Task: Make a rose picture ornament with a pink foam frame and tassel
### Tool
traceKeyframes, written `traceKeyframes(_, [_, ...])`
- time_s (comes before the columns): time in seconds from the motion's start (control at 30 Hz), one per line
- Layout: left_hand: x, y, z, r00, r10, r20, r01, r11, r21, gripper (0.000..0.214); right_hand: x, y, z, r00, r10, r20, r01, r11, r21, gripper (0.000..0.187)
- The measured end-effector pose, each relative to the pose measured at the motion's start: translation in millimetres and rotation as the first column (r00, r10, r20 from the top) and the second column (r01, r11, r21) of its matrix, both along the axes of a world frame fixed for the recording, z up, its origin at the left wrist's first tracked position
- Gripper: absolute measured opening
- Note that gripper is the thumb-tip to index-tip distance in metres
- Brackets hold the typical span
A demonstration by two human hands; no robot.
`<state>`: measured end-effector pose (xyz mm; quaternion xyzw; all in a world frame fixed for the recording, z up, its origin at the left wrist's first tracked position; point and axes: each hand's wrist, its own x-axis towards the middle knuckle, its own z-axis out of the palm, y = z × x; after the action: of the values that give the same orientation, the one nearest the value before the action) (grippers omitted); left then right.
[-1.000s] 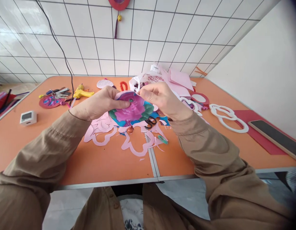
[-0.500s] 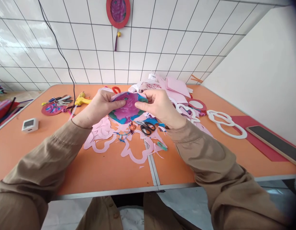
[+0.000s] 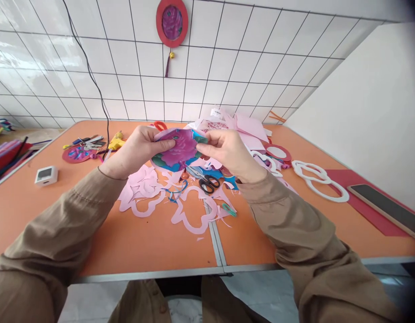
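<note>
Floral piece (image 3: 180, 154), one: raised between the fingers, left hand (image 3: 136, 150) and right hand (image 3: 227, 152) each pinching a side, thumbs in front. Apparently cut out already; no border attached. Below fingers: scissors (image 3: 208, 183), pink offcuts (image 3: 143, 181).

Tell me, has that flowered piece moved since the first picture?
Yes: the flowered piece has moved up in view, judged against the resting scissors, which it now hides less.
</note>
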<state>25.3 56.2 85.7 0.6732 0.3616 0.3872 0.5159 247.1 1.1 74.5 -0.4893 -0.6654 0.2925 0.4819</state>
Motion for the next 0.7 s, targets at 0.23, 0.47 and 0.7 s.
traceKeyframes(0.23, [-3.3,7.6,-0.5,0.988,-0.046,0.150,0.060,0.994,-0.092,0.015,22.5,0.7,9.5,0.992,0.016,0.123,-0.003,0.994,-0.110,0.026])
traceKeyframes(0.47, [-4.6,10.4,2.1,0.986,-0.078,0.146,0.106,0.975,-0.193,0.013,20.2,10.3,-6.9,0.452,0.367,0.813,0.071,0.894,-0.443,0.009])
traceKeyframes(0.7, [-6.8,9.5,4.4,0.975,-0.101,0.197,0.141,0.969,-0.201,0.009,20.1,20.3,-30.9,0.361,0.427,0.829,0.116,0.862,-0.494,0.016])
